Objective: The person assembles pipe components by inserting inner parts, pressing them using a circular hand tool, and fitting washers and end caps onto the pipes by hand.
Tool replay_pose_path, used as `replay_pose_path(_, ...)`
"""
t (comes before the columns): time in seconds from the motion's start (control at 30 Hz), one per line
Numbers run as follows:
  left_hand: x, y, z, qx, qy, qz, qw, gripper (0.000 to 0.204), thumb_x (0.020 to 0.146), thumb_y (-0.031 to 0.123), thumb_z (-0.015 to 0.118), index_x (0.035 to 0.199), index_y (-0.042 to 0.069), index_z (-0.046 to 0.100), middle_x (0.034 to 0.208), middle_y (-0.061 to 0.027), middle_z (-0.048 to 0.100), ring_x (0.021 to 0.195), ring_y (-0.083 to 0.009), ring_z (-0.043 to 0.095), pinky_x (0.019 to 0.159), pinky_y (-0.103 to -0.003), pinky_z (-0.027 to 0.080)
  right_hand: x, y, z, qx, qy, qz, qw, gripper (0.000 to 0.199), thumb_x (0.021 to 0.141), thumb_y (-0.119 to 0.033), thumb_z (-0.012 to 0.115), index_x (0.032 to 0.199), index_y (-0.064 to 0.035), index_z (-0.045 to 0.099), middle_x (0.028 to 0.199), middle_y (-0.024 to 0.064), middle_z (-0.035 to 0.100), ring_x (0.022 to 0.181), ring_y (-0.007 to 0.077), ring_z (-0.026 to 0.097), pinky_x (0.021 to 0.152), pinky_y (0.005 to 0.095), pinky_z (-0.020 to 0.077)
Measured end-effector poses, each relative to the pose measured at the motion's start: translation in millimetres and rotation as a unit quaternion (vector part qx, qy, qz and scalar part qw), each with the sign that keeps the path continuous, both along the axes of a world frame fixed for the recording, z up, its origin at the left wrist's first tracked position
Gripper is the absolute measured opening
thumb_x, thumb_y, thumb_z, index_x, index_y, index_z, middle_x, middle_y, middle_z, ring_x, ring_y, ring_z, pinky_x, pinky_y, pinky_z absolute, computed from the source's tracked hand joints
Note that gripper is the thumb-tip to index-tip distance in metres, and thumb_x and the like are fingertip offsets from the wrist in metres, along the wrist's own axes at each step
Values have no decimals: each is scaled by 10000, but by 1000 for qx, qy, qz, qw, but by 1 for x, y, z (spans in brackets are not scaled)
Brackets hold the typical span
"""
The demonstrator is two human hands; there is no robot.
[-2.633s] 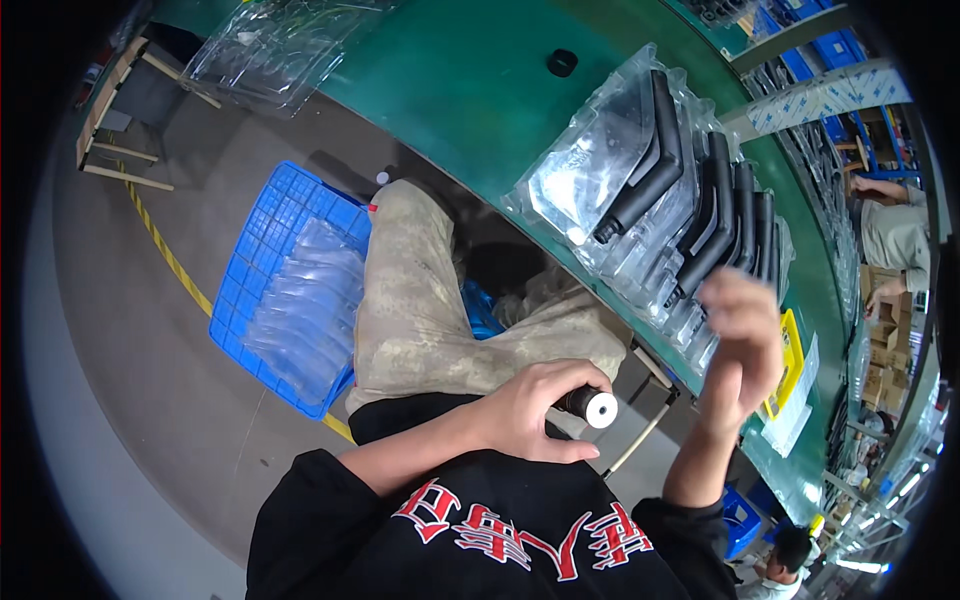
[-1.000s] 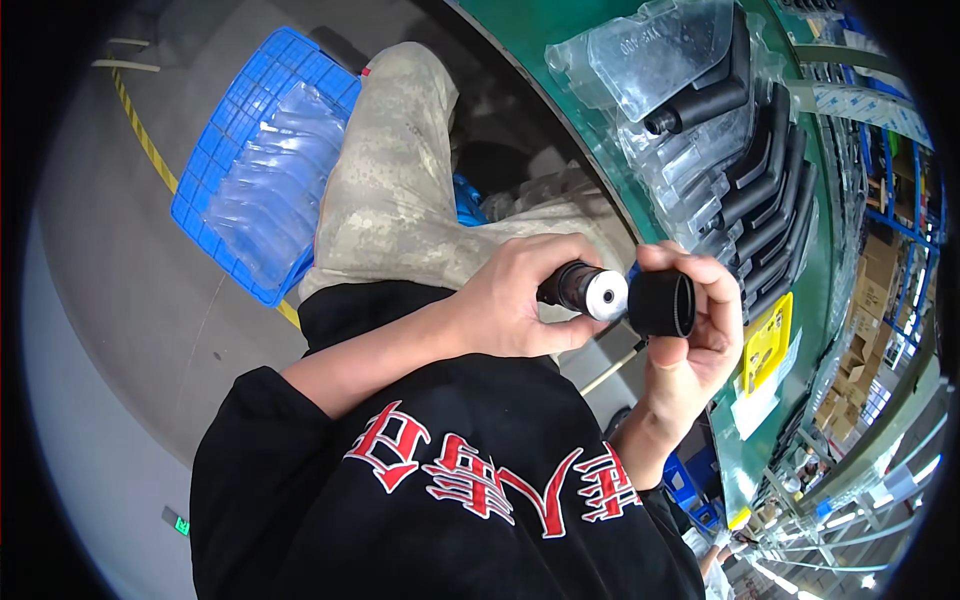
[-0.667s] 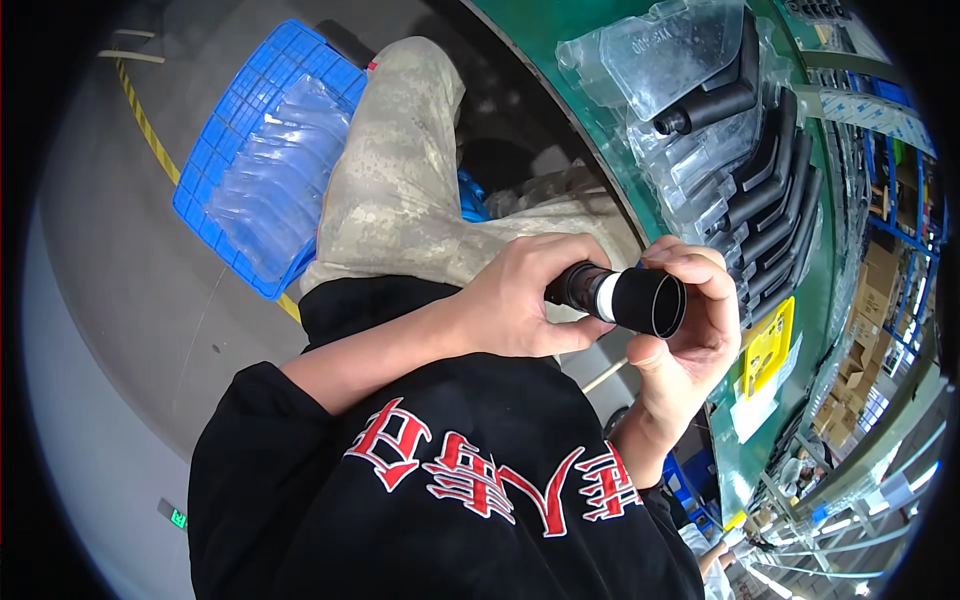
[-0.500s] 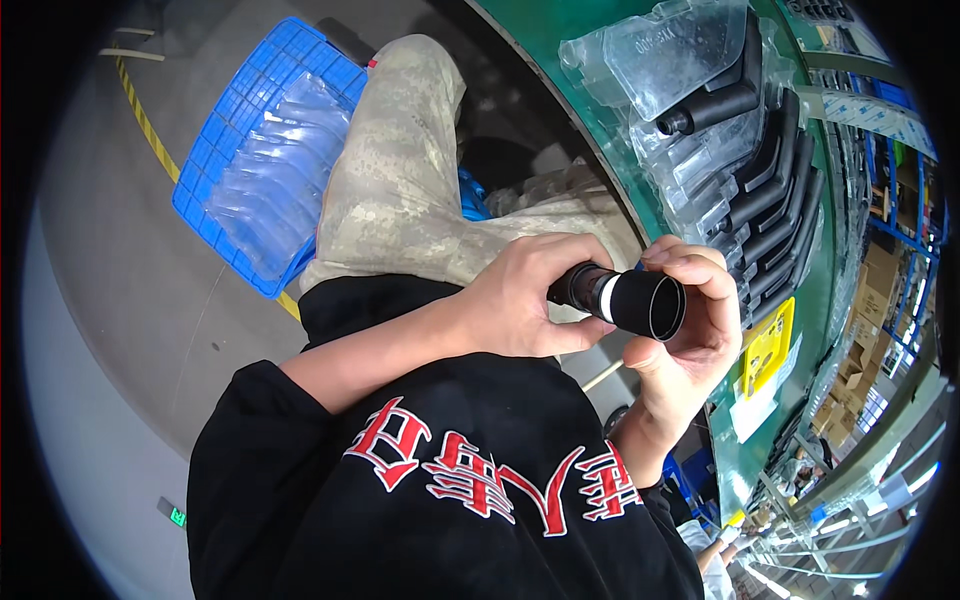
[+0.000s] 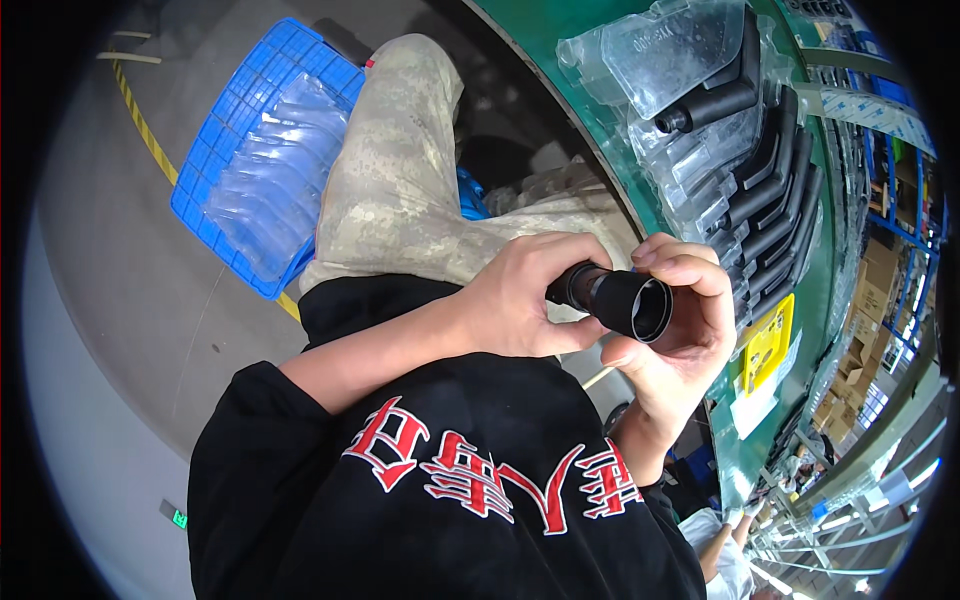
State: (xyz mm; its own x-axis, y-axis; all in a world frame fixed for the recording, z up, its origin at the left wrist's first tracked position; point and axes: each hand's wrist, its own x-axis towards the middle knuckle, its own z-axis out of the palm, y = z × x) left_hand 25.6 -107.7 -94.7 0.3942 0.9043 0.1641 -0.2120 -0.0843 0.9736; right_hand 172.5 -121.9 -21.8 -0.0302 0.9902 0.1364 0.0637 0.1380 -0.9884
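Observation:
My left hand is wrapped round the narrower, ribbed part of a short black tube, thumb beneath and fingers over the top. At the tube's right end sits a wider black sleeve, its round open mouth tilted toward me. My right hand curls around this sleeve, fingertips at its upper edge and thumb at its lower side. The palm faces the open mouth, with a gap between them. Both hands are above my lap; the parts of the tube under my left fingers are hidden.
On the green table at the right lie several bent black pipes in clear plastic trays. Nearer is a yellow tray. A blue crate with clear plastic trays stands at the left. Another person's arm shows at lower right.
The wide sleeve has slid left along the tube, covering most of the white band that showed before. My right hand has shifted slightly left with it; my left hand is nearly still.

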Motion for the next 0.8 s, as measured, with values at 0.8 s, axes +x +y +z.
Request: replay_pose_path(0.8,3,2,-7,-5,4,-23,1000,413,641,162,823,969,44,601,793,-47,634,639,-178,541,603,-304,440,-6,-3,25,-46,-241,-13,969,552,590,-186,931,1030,7,660,988,107,635,910,224,606,861,327,478)
